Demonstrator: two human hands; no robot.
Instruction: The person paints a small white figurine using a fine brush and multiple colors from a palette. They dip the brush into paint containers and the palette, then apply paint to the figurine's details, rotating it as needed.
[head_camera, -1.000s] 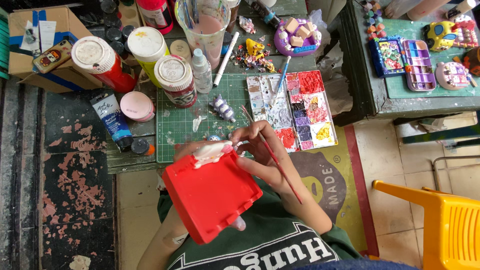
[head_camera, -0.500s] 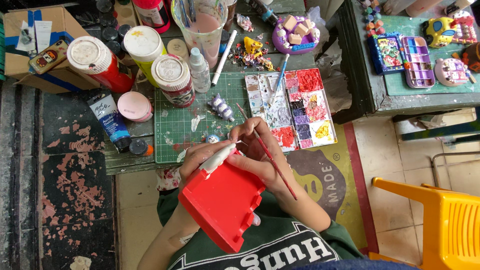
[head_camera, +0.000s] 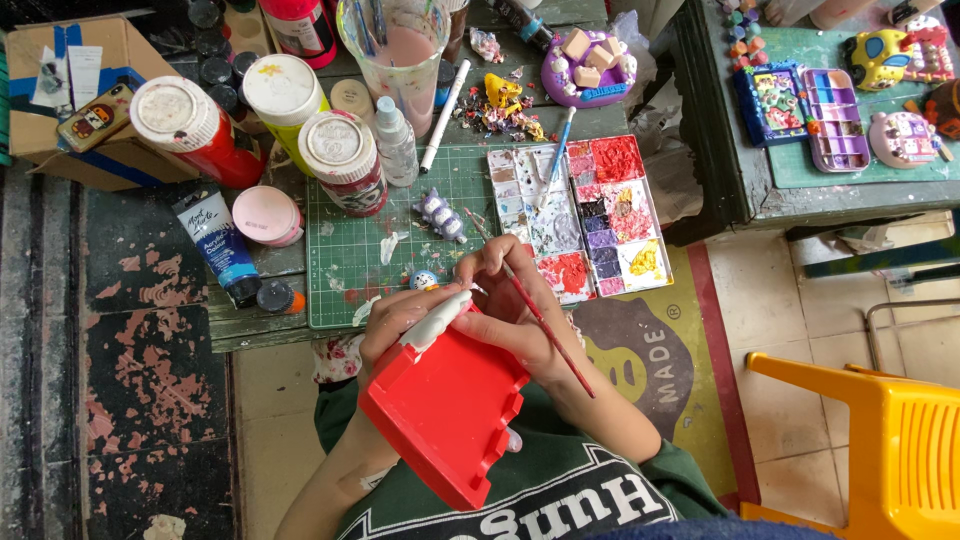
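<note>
My left hand (head_camera: 392, 322) grips a red, square tray-like piece (head_camera: 450, 412) with raised edges, held over my lap just off the table's front edge. A small white moulded piece (head_camera: 436, 317) rests at its upper corner, under my left thumb. My right hand (head_camera: 512, 312) sits against that corner, holding a thin red-handled paintbrush (head_camera: 545, 330) whose handle slants down to the right. The brush tip is hidden near my fingers.
A green cutting mat (head_camera: 365, 250) and a paint palette (head_camera: 600, 215) lie on the worn table, with paint jars (head_camera: 335, 160), a blue tube (head_camera: 215, 245) and a cup of pink water (head_camera: 402, 55) behind. A yellow chair (head_camera: 885, 440) stands at right, beside a second table (head_camera: 760, 190) of crafts.
The red piece has shifted slightly right and tilted. The white piece has turned from lying flat to slanting. My right hand has closed in on the upper corner.
</note>
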